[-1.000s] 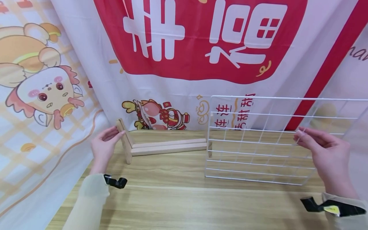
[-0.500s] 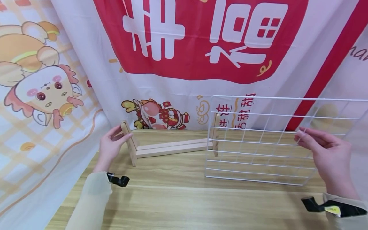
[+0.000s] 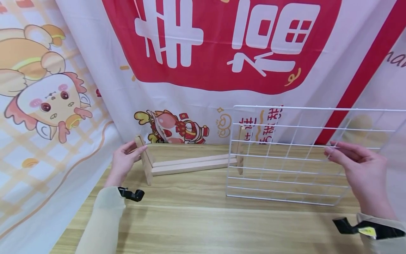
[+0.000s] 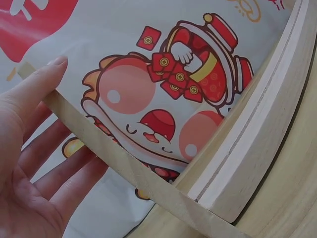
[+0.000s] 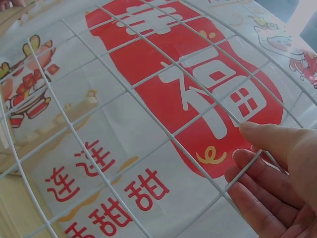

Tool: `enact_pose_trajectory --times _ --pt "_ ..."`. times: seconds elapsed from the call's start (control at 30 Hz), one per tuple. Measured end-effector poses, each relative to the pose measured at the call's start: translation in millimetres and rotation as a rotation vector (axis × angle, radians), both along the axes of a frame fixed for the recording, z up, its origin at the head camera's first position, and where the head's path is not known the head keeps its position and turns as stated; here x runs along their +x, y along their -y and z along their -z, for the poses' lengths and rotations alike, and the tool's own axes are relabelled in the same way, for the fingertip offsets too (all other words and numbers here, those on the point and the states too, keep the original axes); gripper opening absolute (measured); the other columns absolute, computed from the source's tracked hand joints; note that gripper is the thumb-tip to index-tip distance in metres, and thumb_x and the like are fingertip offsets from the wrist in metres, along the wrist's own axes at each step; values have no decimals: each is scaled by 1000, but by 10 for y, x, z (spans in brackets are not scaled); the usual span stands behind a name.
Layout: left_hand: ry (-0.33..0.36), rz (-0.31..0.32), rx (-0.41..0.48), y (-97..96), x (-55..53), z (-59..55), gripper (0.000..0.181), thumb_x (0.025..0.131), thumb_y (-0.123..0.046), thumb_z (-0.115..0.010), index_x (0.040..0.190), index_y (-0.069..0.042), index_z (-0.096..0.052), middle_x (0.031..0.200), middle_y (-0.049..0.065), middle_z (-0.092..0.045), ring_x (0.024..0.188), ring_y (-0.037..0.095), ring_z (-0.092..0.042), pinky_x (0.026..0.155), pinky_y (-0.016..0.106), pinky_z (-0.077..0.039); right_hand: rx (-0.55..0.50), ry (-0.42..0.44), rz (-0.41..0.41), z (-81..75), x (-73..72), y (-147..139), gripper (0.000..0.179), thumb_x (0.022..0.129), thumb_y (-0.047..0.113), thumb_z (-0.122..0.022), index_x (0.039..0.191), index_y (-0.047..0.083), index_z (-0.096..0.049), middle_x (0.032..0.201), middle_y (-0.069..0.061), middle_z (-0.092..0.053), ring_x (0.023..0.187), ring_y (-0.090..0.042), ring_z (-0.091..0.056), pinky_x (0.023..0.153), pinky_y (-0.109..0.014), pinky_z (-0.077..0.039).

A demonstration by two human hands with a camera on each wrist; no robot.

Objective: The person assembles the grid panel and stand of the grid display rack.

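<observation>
My left hand grips the upper part of a wooden stand's left end piece, thumb on one side and fingers on the other. A pale double crossbar joins this upright to the right end piece, which shows behind a white wire grid panel. With thumb and fingers, my right hand pinches wires in the middle of the panel. It stands on edge over the table's right side. In the left wrist view, the upright runs between the thumb and spread fingers.
The wood-grain table reaches back to a hanging white cloth with a red printed patch. On the left hangs a checked cloth with cartoon figures. Each wrist wears a black strap mount.
My left hand has slid the wooden stand to the right and slightly nearer, so its right end now stands further behind the grid. The right hand and grid have hardly moved.
</observation>
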State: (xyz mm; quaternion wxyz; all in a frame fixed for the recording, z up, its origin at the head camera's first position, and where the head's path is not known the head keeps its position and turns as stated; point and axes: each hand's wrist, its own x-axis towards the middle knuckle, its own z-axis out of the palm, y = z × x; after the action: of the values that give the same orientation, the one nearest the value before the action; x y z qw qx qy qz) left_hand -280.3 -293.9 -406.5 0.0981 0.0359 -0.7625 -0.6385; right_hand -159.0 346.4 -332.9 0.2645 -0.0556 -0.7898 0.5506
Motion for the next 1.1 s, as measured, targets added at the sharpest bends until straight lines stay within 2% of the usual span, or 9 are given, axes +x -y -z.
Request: enact_pose_trajectory --times 0.1,0.2,0.43,0.57,0.77,0.9,1.1 --pt "-1 19 -12 -51 3 6 89 89 -32 -82 156 0 -33 154 27 -38 135 40 -46 89 26 -56 -14 -9 -4 -10 -13 -1 41 92 10 -76 132 4 -67 102 17 -73 81 1 -71 80 -9 -50" --pt "-6 29 2 -130 0 7 89 87 -31 -84 154 2 -36 152 27 -41 132 40 -49 89 27 -56 -18 -13 -4 -17 -22 -2 40 92 9 -76 131 4 -68 102 17 -73 80 1 -71 79 -9 -50" --pt "-35 54 23 -366 2 13 81 84 -27 -87 147 4 -48 140 27 -54 115 25 -61 85 30 -59 -14 -19 -19 -18 -42 -16 40 92 8 -76 131 4 -68 101 17 -73 79 1 -72 79 -9 -51" --pt "-40 79 15 -509 26 15 77 81 -30 -89 143 1 -55 133 23 -60 114 26 -63 83 32 -60 -19 -26 -24 -12 -49 -23 39 92 7 -76 130 3 -68 100 17 -74 79 0 -72 78 -10 -51" --pt "-45 108 -54 -730 87 21 76 79 -40 -89 140 -6 -60 131 18 -63 118 32 -62 83 31 -60 -12 -24 -23 -1 -47 -27 39 92 7 -76 130 4 -68 100 17 -74 79 1 -71 78 -10 -51" --pt "-79 127 -57 -905 138 28 65 80 -37 -89 134 -9 -66 127 16 -66 114 32 -64 83 31 -60 0 -20 -16 1 -47 -27 40 93 7 -75 131 4 -67 100 17 -73 79 1 -71 78 -9 -51" --pt "-77 132 -34 -1129 197 31 53 84 -25 -87 131 -12 -69 125 15 -68 113 31 -64 82 31 -61 -30 -40 -31 -1 -56 -19 39 92 5 -76 129 2 -68 100 15 -74 78 0 -72 77 -10 -52"
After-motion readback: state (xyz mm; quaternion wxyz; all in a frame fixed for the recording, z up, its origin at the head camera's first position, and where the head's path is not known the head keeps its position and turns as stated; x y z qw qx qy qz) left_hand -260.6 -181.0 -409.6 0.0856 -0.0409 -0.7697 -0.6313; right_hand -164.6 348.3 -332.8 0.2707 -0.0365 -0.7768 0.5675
